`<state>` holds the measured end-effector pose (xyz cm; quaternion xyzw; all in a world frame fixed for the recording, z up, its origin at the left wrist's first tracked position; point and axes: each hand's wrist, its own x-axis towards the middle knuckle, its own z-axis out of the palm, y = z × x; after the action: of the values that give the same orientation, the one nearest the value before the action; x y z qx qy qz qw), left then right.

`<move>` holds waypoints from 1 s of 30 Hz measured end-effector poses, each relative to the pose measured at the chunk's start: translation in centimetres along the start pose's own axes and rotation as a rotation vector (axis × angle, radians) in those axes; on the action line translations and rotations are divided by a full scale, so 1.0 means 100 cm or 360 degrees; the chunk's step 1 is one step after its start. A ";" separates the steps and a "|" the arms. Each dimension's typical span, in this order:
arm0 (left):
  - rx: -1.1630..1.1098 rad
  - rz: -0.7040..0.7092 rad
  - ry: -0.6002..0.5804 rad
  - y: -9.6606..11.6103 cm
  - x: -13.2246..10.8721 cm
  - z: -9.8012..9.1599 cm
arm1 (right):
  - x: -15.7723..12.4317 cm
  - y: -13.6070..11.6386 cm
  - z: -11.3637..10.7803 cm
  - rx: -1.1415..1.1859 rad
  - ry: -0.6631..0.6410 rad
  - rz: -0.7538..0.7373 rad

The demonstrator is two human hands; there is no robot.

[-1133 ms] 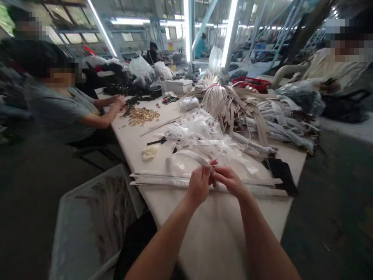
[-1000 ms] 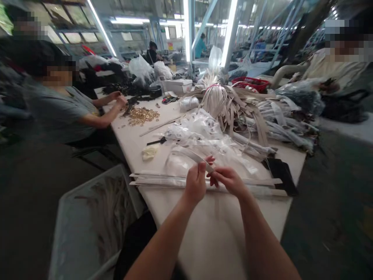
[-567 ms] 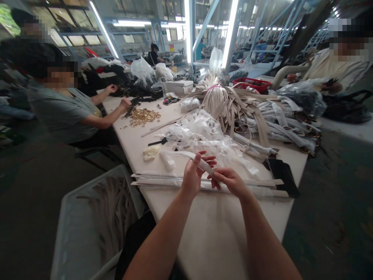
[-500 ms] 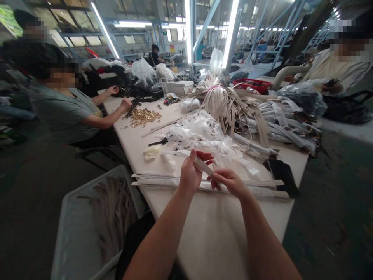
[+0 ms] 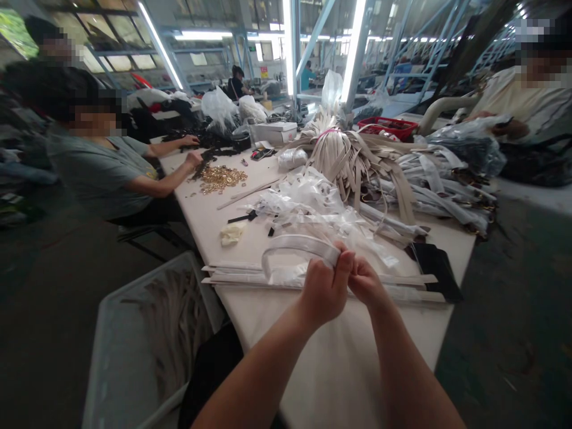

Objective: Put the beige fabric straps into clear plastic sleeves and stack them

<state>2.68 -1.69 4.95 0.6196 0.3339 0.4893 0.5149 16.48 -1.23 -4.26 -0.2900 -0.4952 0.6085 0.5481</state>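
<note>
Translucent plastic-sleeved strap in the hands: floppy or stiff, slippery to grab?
Probably light and fairly floppy: the translucent plastic-sleeved strap bows in a loose arc from the pinching left hand and right hand. Its glossy surface may be slippery.

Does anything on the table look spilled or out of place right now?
The gold-coloured metal fittings stand out: they lie in a loose heap straight on the white table, with a few strays around it and no container, right by a co-worker's hand.
</note>
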 end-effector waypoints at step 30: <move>-0.0434 -0.0353 0.0124 -0.059 0.020 -0.009 | 0.016 0.000 0.001 -0.0344 0.0049 0.0080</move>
<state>2.97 1.88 -0.23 0.4840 0.3507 0.4938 0.6316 16.02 0.24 -3.89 -0.3692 -0.5420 0.5605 0.5057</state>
